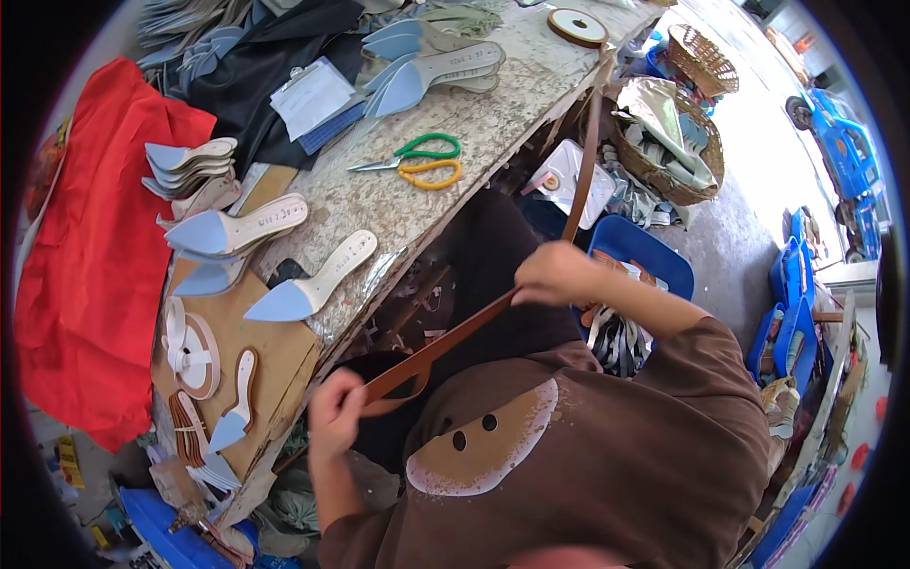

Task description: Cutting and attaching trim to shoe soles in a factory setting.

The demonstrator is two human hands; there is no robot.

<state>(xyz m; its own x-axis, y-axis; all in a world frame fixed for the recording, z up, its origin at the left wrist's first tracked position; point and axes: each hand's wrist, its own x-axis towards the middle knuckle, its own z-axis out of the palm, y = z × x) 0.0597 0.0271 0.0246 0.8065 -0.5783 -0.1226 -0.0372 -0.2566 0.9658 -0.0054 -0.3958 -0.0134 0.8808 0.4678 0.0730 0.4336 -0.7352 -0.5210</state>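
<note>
A long brown strap (441, 343) stretches across my lap between my two hands. My left hand (336, 412), at the lower left, is closed on one end, where the strap doubles back in a small loop. Higher up, my right hand (559, 273) pinches the strap between thumb and fingers. Beyond it, the strap runs upward to the edge of the worktable (521, 104). On that table lie scissors (398, 162) with one green and one yellow handle. A blue-and-white shoe insole (327, 275) rests near the table's edge.
More insoles are stacked at the left (270, 220) and back (445, 68). A red cloth (104, 266) hangs at the far left. A strap roll (578, 27) sits at the table's far corner. Wicker baskets (713, 175) and a blue bin (649, 242) stand to my right.
</note>
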